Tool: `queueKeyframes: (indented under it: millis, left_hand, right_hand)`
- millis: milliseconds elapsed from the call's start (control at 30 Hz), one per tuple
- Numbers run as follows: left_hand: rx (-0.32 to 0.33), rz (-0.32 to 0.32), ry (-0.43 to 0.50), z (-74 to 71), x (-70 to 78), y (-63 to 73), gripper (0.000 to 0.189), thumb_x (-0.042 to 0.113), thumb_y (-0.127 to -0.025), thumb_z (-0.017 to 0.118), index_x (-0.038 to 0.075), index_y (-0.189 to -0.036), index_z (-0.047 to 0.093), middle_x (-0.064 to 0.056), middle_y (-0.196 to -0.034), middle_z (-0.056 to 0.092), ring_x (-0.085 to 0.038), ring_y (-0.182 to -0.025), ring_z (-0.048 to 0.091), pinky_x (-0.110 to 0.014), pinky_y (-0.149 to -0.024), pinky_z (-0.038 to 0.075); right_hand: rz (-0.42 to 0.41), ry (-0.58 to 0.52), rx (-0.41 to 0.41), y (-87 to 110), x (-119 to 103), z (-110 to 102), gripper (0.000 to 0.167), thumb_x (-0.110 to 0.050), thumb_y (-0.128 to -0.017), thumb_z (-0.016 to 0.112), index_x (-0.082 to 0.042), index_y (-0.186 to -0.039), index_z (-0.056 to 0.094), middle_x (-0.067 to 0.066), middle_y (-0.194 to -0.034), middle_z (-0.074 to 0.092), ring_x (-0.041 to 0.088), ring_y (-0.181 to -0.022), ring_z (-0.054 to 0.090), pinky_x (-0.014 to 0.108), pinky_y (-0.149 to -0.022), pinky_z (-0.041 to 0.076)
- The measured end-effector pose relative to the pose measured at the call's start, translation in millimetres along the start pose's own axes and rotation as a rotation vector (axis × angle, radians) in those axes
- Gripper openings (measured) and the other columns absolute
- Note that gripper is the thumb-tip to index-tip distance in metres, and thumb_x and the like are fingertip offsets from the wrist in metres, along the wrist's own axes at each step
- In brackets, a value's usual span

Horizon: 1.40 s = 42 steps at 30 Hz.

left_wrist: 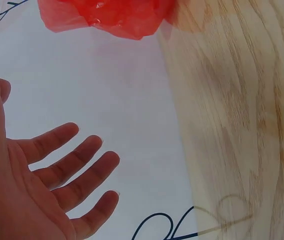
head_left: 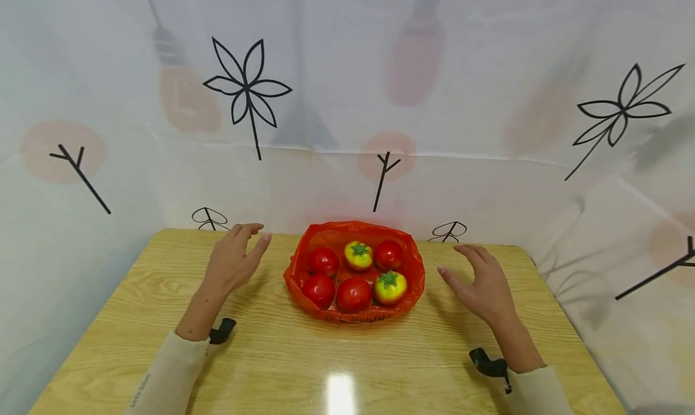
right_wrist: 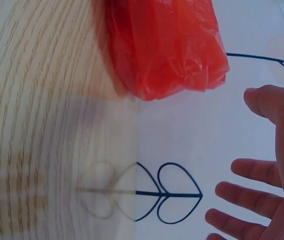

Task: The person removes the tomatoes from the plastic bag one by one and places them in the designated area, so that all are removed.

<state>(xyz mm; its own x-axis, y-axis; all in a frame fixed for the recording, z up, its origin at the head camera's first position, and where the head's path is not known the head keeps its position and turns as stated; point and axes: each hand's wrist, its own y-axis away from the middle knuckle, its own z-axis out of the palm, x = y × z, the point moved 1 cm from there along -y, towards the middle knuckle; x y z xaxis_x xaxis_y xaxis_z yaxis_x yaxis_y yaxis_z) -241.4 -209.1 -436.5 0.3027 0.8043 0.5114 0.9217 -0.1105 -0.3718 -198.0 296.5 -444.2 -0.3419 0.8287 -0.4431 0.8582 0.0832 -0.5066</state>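
Observation:
A red plastic bag (head_left: 290,282) with its mouth spread wide sits near the back of the table. Inside it lie several red tomatoes (head_left: 354,295) and two yellow-green ones with green leafy tops, one at the back (head_left: 358,255) and one at the front right (head_left: 390,287). My left hand (head_left: 233,259) hovers to the left of the bag, fingers spread and apart from it. On the other side, my right hand (head_left: 485,285) is held in the air with its thumb toward the bag. Both wrist views show bare palms with relaxed fingers and the bag's side (right_wrist: 167,50) beyond.
The wooden table (head_left: 271,367) ends at the back against a white cloth (head_left: 326,101) printed with black leaf and twig drawings. Black camera mounts stick out beside the left wrist (head_left: 222,331) and the right wrist (head_left: 487,363).

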Motion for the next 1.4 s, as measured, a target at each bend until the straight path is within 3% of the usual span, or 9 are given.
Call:
queueKeyframes:
  millis: [767, 1400]
  left_hand:
    - [-0.033, 0.030, 0.044, 6.8, 18.2, 1.3, 0.057, 0.051, -0.110, 0.049, 0.007, -0.145, 0.061, -0.018, -0.137, 0.062, -0.042, -0.115, 0.065, -0.060, -0.096, 0.053]
    - [-0.095, 0.001, 0.058, 13.8, 34.3, 5.1, 0.063, 0.057, -0.107, 0.050, 0.012, -0.150, 0.057, -0.014, -0.141, 0.059, -0.038, -0.124, 0.061, -0.058, -0.101, 0.054]
  right_hand:
    - [-0.103, -0.027, 0.021, -0.7, -27.1, -2.4, 0.054, -0.025, -0.086, 0.085, -0.003, -0.132, 0.068, 0.020, -0.135, 0.064, 0.045, -0.125, 0.057, 0.069, -0.103, 0.044]
    - [-0.195, -0.032, -0.021, 2.5, -51.5, 7.4, 0.056, -0.025, -0.081, 0.089, -0.003, -0.129, 0.071, 0.016, -0.134, 0.066, 0.040, -0.128, 0.055, 0.068, -0.104, 0.042]
